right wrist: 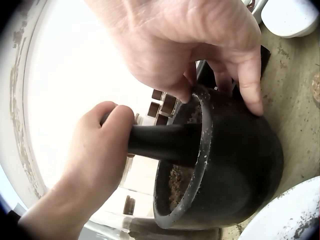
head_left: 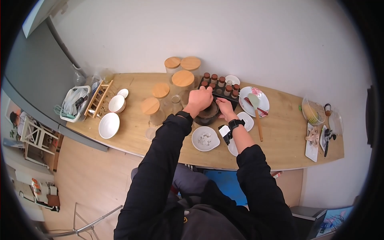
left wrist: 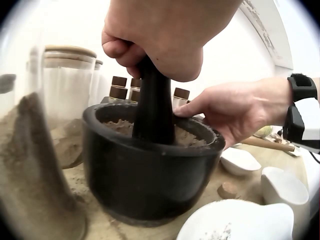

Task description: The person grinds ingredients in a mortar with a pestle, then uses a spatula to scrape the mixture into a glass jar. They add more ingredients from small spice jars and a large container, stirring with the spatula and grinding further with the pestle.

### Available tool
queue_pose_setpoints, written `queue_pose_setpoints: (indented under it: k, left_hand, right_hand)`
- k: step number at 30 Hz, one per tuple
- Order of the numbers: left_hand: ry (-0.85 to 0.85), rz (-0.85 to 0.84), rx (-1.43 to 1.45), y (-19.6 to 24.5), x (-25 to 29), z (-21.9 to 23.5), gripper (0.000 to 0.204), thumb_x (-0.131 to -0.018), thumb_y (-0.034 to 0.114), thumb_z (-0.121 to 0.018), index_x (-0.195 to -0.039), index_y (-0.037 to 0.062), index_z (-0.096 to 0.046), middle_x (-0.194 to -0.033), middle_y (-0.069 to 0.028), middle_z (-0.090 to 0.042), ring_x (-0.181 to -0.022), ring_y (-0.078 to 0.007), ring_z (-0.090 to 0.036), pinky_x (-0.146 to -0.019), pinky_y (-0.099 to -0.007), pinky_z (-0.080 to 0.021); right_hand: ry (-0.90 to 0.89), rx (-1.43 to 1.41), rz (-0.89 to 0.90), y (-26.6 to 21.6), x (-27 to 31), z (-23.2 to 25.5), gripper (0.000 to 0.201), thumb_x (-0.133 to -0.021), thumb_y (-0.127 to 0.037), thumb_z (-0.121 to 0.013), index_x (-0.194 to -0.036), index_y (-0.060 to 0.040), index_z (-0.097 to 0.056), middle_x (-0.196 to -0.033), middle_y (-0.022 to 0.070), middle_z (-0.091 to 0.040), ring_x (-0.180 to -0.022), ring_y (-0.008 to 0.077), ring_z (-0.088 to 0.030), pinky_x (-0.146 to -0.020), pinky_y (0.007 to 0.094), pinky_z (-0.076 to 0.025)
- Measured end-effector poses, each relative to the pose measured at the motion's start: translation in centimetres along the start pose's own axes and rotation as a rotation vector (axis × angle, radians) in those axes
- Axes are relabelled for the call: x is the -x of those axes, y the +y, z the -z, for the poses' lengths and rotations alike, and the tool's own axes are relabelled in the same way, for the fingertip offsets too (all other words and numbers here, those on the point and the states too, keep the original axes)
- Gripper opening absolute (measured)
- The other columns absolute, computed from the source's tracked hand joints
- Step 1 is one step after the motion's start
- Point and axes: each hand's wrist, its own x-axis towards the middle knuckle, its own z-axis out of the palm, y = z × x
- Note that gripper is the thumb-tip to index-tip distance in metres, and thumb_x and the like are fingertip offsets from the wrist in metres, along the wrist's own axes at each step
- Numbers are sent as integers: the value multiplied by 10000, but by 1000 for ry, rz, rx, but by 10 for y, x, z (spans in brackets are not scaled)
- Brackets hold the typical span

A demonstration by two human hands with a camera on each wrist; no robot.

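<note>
A black stone mortar (left wrist: 145,180) stands on the wooden table, with coarse brown ground material (left wrist: 189,137) inside. My left hand (head_left: 201,100) grips the top of a black pestle (left wrist: 155,110), fingers wrapped round it. The pestle's lower end is down in the mortar, hidden by the rim. On the mortar's far right side, my right hand (right wrist: 200,40) holds the rim, thumb at the inner edge and fingers outside. Just in front of the mortar is a white spouted bowl (head_left: 196,142) with pale and dark bits in it.
Glass jars with wooden lids (head_left: 161,90) stand left of the mortar. Behind it is a black rack of brown-capped spice bottles (head_left: 235,95). To the right lie small white dishes (head_left: 249,122) and a floral plate (head_left: 262,96) with a wooden-handled spatula (head_left: 259,128). White bowls (head_left: 109,126) sit far left.
</note>
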Motion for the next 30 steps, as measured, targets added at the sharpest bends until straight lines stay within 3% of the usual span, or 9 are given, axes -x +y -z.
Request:
queue_pose_setpoints:
  k: [3, 8, 13, 20, 23, 30]
  left_hand:
    - [-78, -47, -89, -6, 9, 6, 190, -838, 262, -527, -883, 78, -546, -775, -153, -606, -650, -318, -640, -551, -436, -506]
    - [-77, -189, -38, 10, 18, 6, 179, -826, 248, -537, -871, 75, -545, -759, -144, -603, -627, -310, -638, -524, -416, -502]
    - [18, -62, -57, 8, -5, -6, 158, -838, 225, -525, -870, 72, -548, -761, -143, -602, -636, -311, -641, -532, -423, -500]
    - [-154, 19, -56, 0, 9, 9, 223, -827, 272, -524, -904, 64, -547, -805, -168, -621, -703, -331, -648, -606, -448, -514]
    - [-194, -40, -29, 5, 11, 15, 245, -816, 288, -530, -912, 63, -548, -826, -172, -627, -709, -328, -650, -610, -448, -516]
    - [-77, -6, -48, 16, -6, -3, 180, -804, 221, -546, -897, 68, -562, -819, -146, -621, -708, -308, -656, -592, -430, -511]
  right_hand:
    - [-38, -1, -3, -4, 5, 2, 379, -916, -310, -531, -1256, -146, -561, -1123, 73, -599, -808, 270, -641, -613, 428, -546]
    - [-54, 41, 2, 6, -7, 3, 389, -913, -317, -533, -1262, -147, -556, -1109, 70, -615, -778, 247, -646, -586, 398, -542]
    - [-36, 33, 19, 5, -4, 0, 372, -915, -304, -531, -1247, -139, -571, -1056, 63, -632, -754, 223, -646, -551, 372, -534]
    - [-7, -6, 44, 5, -1, 0, 354, -902, -277, -543, -1213, -119, -599, -1016, 70, -652, -787, 231, -655, -525, 379, -545]
    - [12, -1, 45, 5, -2, 0, 348, -892, -271, -552, -1196, -114, -614, -1005, 74, -661, -788, 229, -661, -509, 378, -549]
    - [-6, 17, 19, 2, -2, 1, 348, -888, -270, -555, -1195, -119, -617, -973, 67, -669, -757, 216, -658, -503, 361, -540]
